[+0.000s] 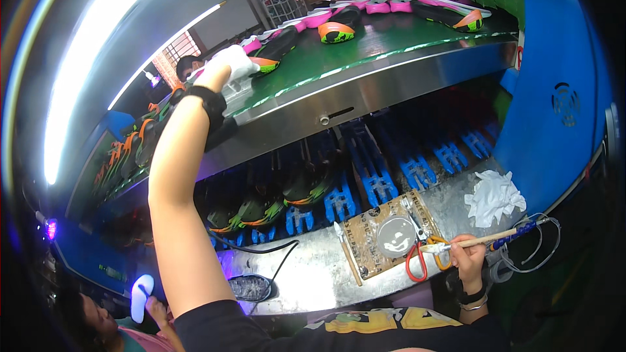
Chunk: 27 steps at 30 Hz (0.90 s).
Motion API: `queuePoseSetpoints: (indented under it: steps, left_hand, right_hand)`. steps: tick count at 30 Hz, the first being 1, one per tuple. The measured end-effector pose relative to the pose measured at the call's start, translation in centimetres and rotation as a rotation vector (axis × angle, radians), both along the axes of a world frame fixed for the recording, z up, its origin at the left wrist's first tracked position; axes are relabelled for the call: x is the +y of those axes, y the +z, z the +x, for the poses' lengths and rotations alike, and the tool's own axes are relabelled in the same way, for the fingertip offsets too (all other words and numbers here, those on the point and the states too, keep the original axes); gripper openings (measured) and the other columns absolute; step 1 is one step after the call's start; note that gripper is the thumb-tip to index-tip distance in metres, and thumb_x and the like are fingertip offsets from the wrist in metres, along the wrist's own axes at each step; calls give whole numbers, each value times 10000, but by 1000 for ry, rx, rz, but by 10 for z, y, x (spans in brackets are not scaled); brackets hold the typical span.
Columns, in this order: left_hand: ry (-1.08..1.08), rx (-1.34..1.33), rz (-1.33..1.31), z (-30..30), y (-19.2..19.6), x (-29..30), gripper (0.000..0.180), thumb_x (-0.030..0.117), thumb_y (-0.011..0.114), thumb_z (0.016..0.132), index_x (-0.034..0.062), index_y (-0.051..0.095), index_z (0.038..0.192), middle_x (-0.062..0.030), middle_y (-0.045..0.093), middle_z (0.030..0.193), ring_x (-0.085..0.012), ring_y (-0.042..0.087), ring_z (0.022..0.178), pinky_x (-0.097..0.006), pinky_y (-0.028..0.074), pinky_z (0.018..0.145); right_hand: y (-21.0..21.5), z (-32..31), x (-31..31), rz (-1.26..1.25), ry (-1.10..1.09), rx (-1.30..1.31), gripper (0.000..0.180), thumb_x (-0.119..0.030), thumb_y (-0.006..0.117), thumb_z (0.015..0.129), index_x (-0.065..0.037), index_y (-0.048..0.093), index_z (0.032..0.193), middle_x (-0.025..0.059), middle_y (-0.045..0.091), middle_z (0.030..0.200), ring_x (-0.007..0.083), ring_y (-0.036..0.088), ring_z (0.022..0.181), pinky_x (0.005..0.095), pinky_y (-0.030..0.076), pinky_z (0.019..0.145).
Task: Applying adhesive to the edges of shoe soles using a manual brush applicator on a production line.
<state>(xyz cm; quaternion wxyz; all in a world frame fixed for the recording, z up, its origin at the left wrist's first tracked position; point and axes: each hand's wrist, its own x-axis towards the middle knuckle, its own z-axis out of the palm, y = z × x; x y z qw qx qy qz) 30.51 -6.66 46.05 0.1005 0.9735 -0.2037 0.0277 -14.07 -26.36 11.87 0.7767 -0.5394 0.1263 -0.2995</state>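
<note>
My left hand, in a white glove, reaches up to the green conveyor. It is at the near end of a black shoe sole with an orange and green tip; its fingers are too hidden to show whether they grip it. My right hand is closed round the wooden handle of a brush, its pale bristle end pointing left over a pair of scissors with red and orange handles. Beside the scissors, a round dish with white liquid sits on printed cardboard.
Several black, pink and orange shoe parts lie along the conveyor. Below it are blue clamps, some holding dark shoes. The metal ledge carries a second brush, crumpled white cloth and a black cable. A co-worker's hand is near a white sole.
</note>
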Motion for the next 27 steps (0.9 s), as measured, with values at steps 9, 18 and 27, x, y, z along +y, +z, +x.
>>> queuePoseSetpoints:
  steps: [9,18,27]
  left_hand:
    - [149,512,171,30,3,39,601,355,594,820,106,391,1327,-221,378,1339,-423,428,1151,-536,422,895]
    - [670,-138,320,-11,5,266,755,529,691,634,5,553,1159,-170,561,1174,-272,538,1093,-335,410,922]
    - [520,-507,37,-43,-43,285,528,437,679,633,-2,604,916,-209,615,926,-341,581,901,-375,449,806]
  right_hand:
    - [-8,14,-8,-13,23,44,77,-4,560,804,36,541,867,1,481,611,43,420,480,183,326,443]
    - [-5,28,-5,-72,64,68,82,-32,566,817,25,533,866,5,478,602,43,415,471,177,318,432]
    - [14,30,19,-111,127,23,94,-27,575,810,26,538,879,8,491,617,42,417,471,178,323,432]
